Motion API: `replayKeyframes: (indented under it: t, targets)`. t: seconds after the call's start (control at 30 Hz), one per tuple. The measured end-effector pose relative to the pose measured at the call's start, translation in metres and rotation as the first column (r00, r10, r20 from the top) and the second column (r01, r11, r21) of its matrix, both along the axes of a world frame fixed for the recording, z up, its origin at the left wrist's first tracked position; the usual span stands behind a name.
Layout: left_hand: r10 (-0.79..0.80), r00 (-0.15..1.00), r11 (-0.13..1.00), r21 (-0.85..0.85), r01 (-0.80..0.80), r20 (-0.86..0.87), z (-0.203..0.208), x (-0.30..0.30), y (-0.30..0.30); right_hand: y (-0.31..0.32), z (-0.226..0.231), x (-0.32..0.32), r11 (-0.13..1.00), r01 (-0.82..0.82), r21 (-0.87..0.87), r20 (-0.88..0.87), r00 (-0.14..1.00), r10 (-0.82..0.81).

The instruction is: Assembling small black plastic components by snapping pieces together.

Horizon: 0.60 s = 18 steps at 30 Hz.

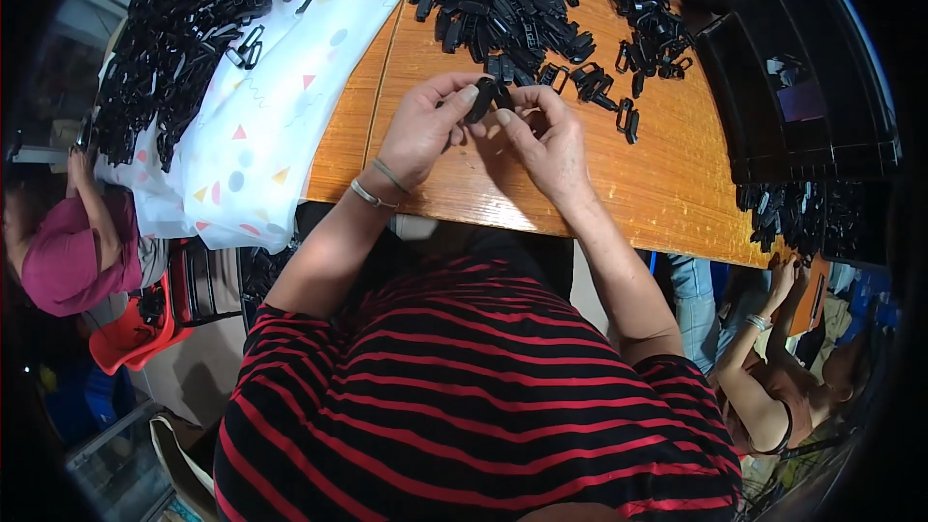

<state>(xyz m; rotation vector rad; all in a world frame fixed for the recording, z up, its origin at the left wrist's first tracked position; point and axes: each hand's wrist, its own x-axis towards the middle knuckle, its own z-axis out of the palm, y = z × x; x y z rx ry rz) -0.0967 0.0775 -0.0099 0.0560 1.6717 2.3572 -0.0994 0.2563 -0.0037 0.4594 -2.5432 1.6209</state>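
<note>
Above the near part of the wooden table (541, 193), my two hands meet fingertip to fingertip. My left hand (423, 128) is closed, with thumb and fingers pinching a small oblong black plastic piece (479, 101). Against it, my right hand (551, 140) grips a second black plastic piece (503, 97) between thumb and forefinger. Whether the two pieces are joined cannot be made out, as the fingers partly cover them. Just beyond the fingertips lies a heap of similar black plastic pieces (512, 0). Several loose black frame-shaped pieces (628, 118) are scattered right of it.
A patterned white sheet (261, 145) covers the table's left side, with a large black heap (193, 39) on it. A black bin (802, 77) stands at right, beside more black parts (783, 213). Other people work at left (82, 242) and right (764, 377). A red chair (145, 329) stands at left.
</note>
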Motion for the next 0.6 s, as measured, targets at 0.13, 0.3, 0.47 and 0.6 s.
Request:
replayKeyframes:
  t: [0.13,0.3,0.47,0.6]
  targets:
    - [0.058,0.997,0.998,-0.035,-0.06,-0.058,0.007,0.01,0.01,-0.008,0.005,0.003,0.978,0.019,-0.209,0.099,0.995,0.002]
    - [0.06,0.986,0.986,-0.148,-0.083,-0.154,0.005,0.012,0.007,-0.005,0.005,0.003,0.98,-0.022,-0.196,0.052,0.998,0.033]
    - [0.116,0.992,0.992,-0.033,-0.118,-0.058,0.002,0.012,0.006,0.0,0.008,0.004,0.942,-0.012,-0.334,0.13,0.99,0.059]
    - [0.103,0.994,0.994,0.03,-0.102,-0.034,0.0,0.011,0.006,-0.003,0.004,0.005,0.983,-0.025,-0.182,0.058,0.998,0.036]
